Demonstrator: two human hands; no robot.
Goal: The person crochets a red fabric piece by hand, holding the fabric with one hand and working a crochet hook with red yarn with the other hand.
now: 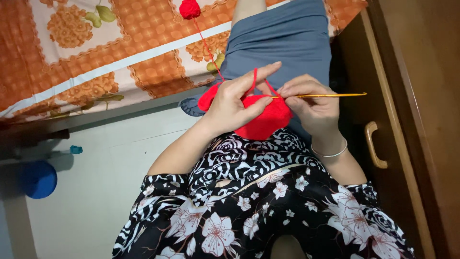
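Crocheting rounded red yarn piece (266,120)

**Layout around the lap**

The crochet piece (264,117) sits at centre, over the lap. The left hand (235,103) grips it from 9 o'clock; the right hand (311,105) meets it from 3 o'clock, with the hook (326,95) pointing to 3. The yarn ball (189,8) lies on the bed (86,52) at 11 o'clock. A cabinet handle (373,145) stands at 3 o'clock, a round container (37,179) on the floor at 8.
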